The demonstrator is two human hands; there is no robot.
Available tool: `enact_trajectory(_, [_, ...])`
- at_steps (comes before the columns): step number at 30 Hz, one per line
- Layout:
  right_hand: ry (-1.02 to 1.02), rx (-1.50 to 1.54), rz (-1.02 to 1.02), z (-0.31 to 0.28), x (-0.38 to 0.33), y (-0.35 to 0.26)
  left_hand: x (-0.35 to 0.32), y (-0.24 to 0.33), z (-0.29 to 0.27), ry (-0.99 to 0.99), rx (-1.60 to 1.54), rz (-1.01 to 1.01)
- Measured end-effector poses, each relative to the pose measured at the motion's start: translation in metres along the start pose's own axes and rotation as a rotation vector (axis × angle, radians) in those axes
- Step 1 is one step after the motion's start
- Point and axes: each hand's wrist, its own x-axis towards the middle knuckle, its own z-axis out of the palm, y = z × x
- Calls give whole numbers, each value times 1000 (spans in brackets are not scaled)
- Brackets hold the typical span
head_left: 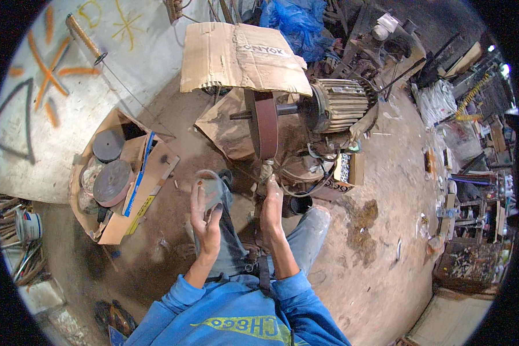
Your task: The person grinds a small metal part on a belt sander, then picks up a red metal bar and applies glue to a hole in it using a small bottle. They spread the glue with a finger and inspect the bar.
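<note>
My left hand is raised over my left leg, fingers stretched up and thumb apart from them. A small brownish spot shows at its fingertips, too small to name. Behind these fingers is a pale, rounded, see-through shape. Just under the abrasive wheel, my right hand is closed, its fingertips at a small greyish lump that I cannot make out. The wheel has a reddish-brown band and sits on the shaft of a ribbed electric motor. Whether the lump touches the wheel is unclear.
A cardboard sheet covers the wheel from above. To the left, an open cardboard box holds round abrasive wheels. Right of my hand are a cable, a dark cup and a small box. Cluttered shelves line the right.
</note>
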Motion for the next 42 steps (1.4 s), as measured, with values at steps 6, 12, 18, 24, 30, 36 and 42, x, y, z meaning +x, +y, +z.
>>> enact_trajectory(6, [50, 54, -27, 4, 1, 6, 4, 15, -3, 19, 59, -22])
enact_trajectory(12, [123, -99, -23, 6, -4, -5, 7, 20, -4, 37, 54, 6])
enact_trajectory(18, [150, -120, -57, 9, -1, -1, 5, 20, -6, 50, 51, 19])
enact_trajectory(24, [151, -256, -239, 5, -14, 6, 7, 18, -9, 63, -2, 45])
enact_trajectory(30, [132, -105, -354, -13, -58, 2, 4, 17, -15, 61, 56, 75])
enact_trajectory(36, [123, -66, -439, -23, -76, -24, 0, 16, -11, 20, 62, 121])
enact_trajectory(42, [114, -14, -400, -17, -87, -47, -5, 19, -9, 46, 72, 68])
